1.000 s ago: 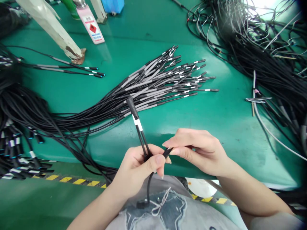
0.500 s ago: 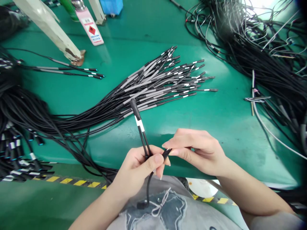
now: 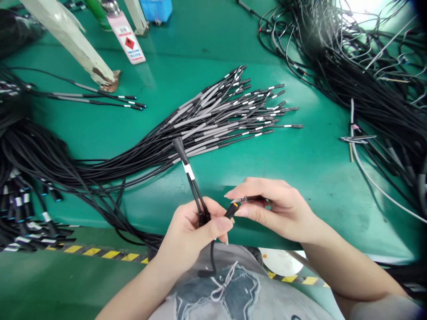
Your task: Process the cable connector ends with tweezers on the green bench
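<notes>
My left hand [image 3: 200,226] is closed round a black cable assembly [image 3: 196,191] in front of my lap. One connector end [image 3: 180,149] with a white label points up and away over the table, and another cable end hangs down toward my lap. Between my left thumb and fingers a black connector with an orange face [image 3: 232,210] points toward my right hand. My right hand [image 3: 276,206] is closed round a small dark tool with a shiny metal part [image 3: 248,198], mostly hidden by the fingers. Its thumb tip is beside the orange-faced connector; I cannot tell if they touch.
A large bundle of black cables with grey sleeves [image 3: 213,118] fans across the green table [image 3: 320,178]. Several cables [image 3: 373,80] lie tangled at right, near metal snips [image 3: 358,139]. A pink bottle [image 3: 126,40] and a pale post [image 3: 76,44] stand at back left.
The small connector in my left hand has turned, so its orange face now shows. The upper labelled end has swung slightly left. A metal part now shows between my right fingers.
</notes>
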Action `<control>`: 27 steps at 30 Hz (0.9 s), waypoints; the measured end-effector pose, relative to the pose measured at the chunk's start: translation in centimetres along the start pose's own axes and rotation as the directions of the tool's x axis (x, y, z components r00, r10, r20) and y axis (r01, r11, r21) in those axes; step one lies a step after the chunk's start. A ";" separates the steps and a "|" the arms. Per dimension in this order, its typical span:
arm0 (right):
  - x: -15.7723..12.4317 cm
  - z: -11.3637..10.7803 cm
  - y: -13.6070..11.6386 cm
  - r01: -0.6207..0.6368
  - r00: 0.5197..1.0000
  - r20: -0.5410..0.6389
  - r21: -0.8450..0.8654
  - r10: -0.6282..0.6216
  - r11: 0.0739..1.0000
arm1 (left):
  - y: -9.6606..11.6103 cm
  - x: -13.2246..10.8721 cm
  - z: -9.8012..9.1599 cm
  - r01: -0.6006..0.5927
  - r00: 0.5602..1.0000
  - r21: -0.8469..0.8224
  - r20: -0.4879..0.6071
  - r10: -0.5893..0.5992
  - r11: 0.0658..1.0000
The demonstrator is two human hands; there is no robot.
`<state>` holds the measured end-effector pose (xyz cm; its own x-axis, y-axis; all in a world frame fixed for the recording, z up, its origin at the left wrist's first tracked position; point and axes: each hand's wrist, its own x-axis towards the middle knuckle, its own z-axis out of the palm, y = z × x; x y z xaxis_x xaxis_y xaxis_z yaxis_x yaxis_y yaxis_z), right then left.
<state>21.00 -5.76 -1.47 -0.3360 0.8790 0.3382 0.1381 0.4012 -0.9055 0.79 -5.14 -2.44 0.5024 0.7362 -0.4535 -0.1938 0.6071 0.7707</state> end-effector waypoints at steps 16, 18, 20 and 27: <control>0.2 0.2 -0.2 0.089 0.996 0.008 0.033 -0.090 0.995 | 0.4 0.1 0.1 -0.014 0.995 0.014 0.101 0.013 1.000; 0.1 0.2 -0.2 0.060 0.998 -0.003 0.027 -0.060 0.998 | 0.3 0.1 0.0 -0.014 0.995 0.011 0.097 0.013 1.000; 0.1 0.2 -0.2 0.032 0.999 -0.005 0.017 -0.032 0.999 | 0.2 0.0 -0.1 -0.010 0.997 0.012 0.082 0.009 1.000; -0.3 0.2 -0.2 0.095 0.995 0.000 0.026 -0.095 0.995 | 0.3 0.0 0.0 -0.039 0.990 0.004 0.139 0.038 0.999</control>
